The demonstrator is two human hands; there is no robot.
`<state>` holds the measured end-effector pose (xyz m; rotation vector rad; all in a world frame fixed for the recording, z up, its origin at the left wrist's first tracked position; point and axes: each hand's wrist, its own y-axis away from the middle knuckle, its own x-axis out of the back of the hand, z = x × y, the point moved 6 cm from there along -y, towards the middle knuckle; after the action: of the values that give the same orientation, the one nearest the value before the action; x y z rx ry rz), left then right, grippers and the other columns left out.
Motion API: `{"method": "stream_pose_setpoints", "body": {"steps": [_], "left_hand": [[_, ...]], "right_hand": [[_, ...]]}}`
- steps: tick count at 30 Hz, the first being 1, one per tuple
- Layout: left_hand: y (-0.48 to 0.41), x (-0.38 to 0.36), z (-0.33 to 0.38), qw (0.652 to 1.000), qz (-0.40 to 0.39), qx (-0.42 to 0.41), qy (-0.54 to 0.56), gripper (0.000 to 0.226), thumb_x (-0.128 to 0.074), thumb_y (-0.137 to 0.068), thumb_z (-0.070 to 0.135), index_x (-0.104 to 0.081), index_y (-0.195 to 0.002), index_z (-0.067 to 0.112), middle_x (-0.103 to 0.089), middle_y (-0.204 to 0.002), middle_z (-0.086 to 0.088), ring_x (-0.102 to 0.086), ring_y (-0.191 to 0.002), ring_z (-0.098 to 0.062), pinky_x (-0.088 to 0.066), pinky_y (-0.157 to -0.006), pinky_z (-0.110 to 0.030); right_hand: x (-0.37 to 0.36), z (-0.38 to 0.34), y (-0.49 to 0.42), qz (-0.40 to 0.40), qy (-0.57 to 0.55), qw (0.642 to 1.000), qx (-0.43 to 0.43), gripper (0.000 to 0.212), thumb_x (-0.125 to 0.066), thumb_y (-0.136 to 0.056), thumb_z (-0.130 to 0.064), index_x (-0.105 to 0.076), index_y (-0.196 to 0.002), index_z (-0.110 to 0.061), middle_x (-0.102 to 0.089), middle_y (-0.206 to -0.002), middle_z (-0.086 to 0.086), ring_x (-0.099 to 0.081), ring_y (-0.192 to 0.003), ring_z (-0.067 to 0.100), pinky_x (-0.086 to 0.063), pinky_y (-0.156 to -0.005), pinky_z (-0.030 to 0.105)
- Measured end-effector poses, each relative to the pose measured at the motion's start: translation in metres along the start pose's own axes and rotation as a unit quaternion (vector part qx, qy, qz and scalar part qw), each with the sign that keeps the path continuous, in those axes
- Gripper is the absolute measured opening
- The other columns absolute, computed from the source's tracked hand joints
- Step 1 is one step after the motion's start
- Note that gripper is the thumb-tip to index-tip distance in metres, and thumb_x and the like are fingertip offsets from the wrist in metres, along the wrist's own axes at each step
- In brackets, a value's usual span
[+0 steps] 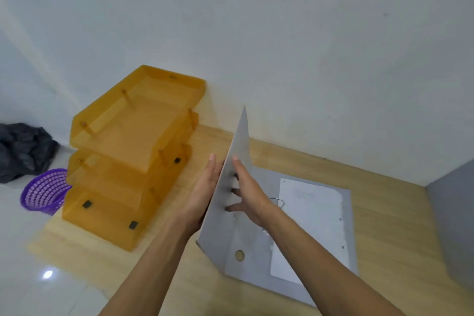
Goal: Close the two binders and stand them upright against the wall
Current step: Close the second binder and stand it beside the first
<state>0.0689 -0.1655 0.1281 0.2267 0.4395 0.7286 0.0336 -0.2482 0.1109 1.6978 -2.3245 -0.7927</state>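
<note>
A grey ring binder [346, 226] lies open on the wooden desk [384, 187], with white paper [315, 218] on its metal rings [278, 202]. Its left cover [239, 141] is raised, tilted nearly upright. My left hand [202, 197] lies flat against the cover's outer side. My right hand [250, 192] presses on the inner side, fingers spread against it. The cover is held between both palms. At the right edge a grey upright panel [451, 213] shows; I cannot tell whether it is a second binder.
An orange stack of three letter trays [133, 151] stands on the desk's left end near the white wall [282, 46]. On the floor to the left sit a purple mesh basket [43, 195] and a dark bag [23, 149].
</note>
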Motion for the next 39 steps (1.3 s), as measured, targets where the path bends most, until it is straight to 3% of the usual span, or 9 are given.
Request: {"method": "stream_pose_setpoints", "body": {"steps": [3, 7, 11, 15, 21, 25, 28, 33, 39], "left_hand": [[-0.013, -0.045, -0.011, 0.997, -0.019, -0.027, -0.066, 0.059, -0.021, -0.101, 0.065, -0.044, -0.15, 0.042, -0.054, -0.151, 0.006, -0.05, -0.14, -0.016, -0.04, -0.116, -0.046], [-0.029, -0.087, -0.05, 0.976, -0.065, -0.005, -0.208, 0.052, -0.024, -0.1, 0.064, -0.026, -0.152, 0.057, -0.031, -0.162, 0.022, -0.029, -0.149, 0.002, -0.038, -0.109, -0.013], [-0.04, -0.084, -0.107, 0.921, -0.045, 0.076, -0.38, 0.077, -0.038, -0.099, 0.06, 0.0, -0.161, 0.036, 0.008, -0.17, 0.012, 0.005, -0.158, -0.017, -0.007, -0.127, -0.043], [-0.037, -0.071, -0.143, 0.9, -0.026, 0.108, -0.421, 0.094, -0.063, -0.095, 0.041, -0.002, -0.163, 0.017, 0.009, -0.171, -0.001, 0.0, -0.158, -0.022, -0.009, -0.127, -0.041], [-0.035, -0.067, -0.15, 0.907, 0.092, 0.055, -0.406, 0.102, -0.079, -0.082, 0.014, -0.015, -0.161, 0.01, -0.022, -0.168, -0.007, -0.028, -0.153, -0.024, -0.026, -0.122, -0.035], [-0.034, -0.063, -0.163, 0.906, 0.086, 0.092, -0.405, 0.103, -0.079, -0.081, 0.013, -0.013, -0.161, 0.008, -0.038, -0.161, -0.01, -0.042, -0.145, -0.029, -0.035, -0.116, -0.037], [-0.033, -0.066, -0.17, 0.907, 0.085, 0.094, -0.402, 0.105, -0.077, -0.082, 0.012, -0.009, -0.161, 0.008, -0.038, -0.161, -0.01, -0.042, -0.144, -0.03, -0.036, -0.115, -0.037], [-0.037, -0.066, -0.17, 0.908, 0.073, 0.083, -0.404, 0.099, -0.077, -0.08, 0.007, -0.018, -0.158, 0.009, -0.049, -0.152, -0.011, -0.051, -0.135, -0.033, -0.042, -0.109, -0.042], [-0.035, -0.059, -0.187, 0.914, 0.063, 0.106, -0.386, 0.088, -0.076, -0.082, 0.011, -0.025, -0.154, 0.014, -0.055, -0.143, -0.009, -0.056, -0.128, -0.031, -0.042, -0.092, -0.028]], "right_hand": [[0.045, -0.026, 0.011, 0.041, -0.026, 0.999, 0.018, 0.063, -0.05, -0.093, -0.061, -0.039, -0.149, -0.034, -0.049, -0.14, -0.007, -0.055, -0.129, 0.03, -0.061, -0.081, 0.048], [0.11, -0.032, 0.029, 0.133, 0.051, 0.989, 0.044, 0.052, -0.063, -0.093, -0.026, -0.046, -0.142, -0.023, -0.066, -0.126, 0.005, -0.071, -0.102, 0.026, -0.061, -0.063, 0.035], [0.187, -0.006, 0.06, 0.226, 0.086, 0.969, 0.053, 0.032, -0.063, -0.089, -0.011, -0.064, -0.121, -0.017, -0.074, -0.117, 0.006, -0.073, -0.095, 0.02, -0.061, -0.069, 0.034], [0.263, 0.038, 0.088, 0.322, 0.088, 0.942, 0.026, 0.026, -0.069, -0.085, -0.005, -0.068, -0.109, -0.015, -0.075, -0.111, 0.009, -0.071, -0.081, 0.015, -0.057, -0.068, 0.028], [0.312, 0.108, 0.098, 0.383, 0.085, 0.918, -0.064, 0.06, -0.069, -0.084, -0.009, -0.048, -0.14, -0.007, -0.063, -0.132, 0.015, -0.065, -0.106, 0.029, -0.052, -0.086, 0.033], [0.298, 0.113, 0.084, 0.336, 0.231, 0.905, -0.122, 0.089, -0.068, -0.084, -0.02, -0.021, -0.159, -0.014, -0.028, -0.159, 0.017, -0.04, -0.141, 0.034, -0.042, -0.103, 0.033], [0.273, 0.116, 0.072, 0.244, 0.373, 0.887, -0.12, 0.085, -0.065, -0.088, -0.025, -0.022, -0.16, -0.016, 0.001, -0.17, 0.013, -0.011, -0.156, 0.032, -0.026, -0.121, 0.035], [0.229, 0.134, 0.058, 0.106, 0.433, 0.893, -0.06, 0.085, -0.062, -0.093, -0.038, -0.013, -0.162, -0.03, 0.006, -0.171, 0.003, 0.006, -0.157, 0.034, -0.007, -0.126, 0.04], [0.223, 0.172, 0.062, 0.051, 0.478, 0.868, -0.122, 0.089, -0.057, -0.095, -0.045, 0.002, -0.161, -0.036, 0.017, -0.17, -0.003, 0.01, -0.156, 0.038, -0.013, -0.124, 0.049]]}}
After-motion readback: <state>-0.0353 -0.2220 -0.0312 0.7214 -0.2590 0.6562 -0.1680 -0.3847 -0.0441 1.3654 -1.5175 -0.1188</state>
